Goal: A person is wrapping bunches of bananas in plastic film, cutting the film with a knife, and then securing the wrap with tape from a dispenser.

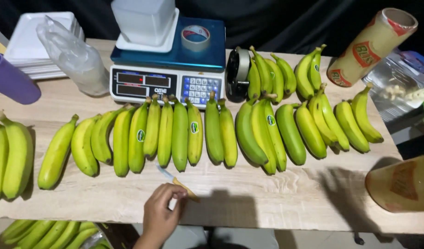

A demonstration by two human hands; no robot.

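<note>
My left hand (160,213) pinches the yellow handle of a small knife (177,182), fingers closed on it, blade pointing up toward the row of green-yellow bananas (179,133). The tip lies just below that row, so a slip forward could nick a peel. My right hand is out of view. Behind the row sits the blue scale (168,69); right of the row a film roll (372,46) leans at the edge and might tip.

The left hand (160,213) grips a small knife (176,181) at the table's (267,198) near edge, just below a long row of green-yellow bananas (179,133); a scale (168,69) sits at the far edge.
</note>
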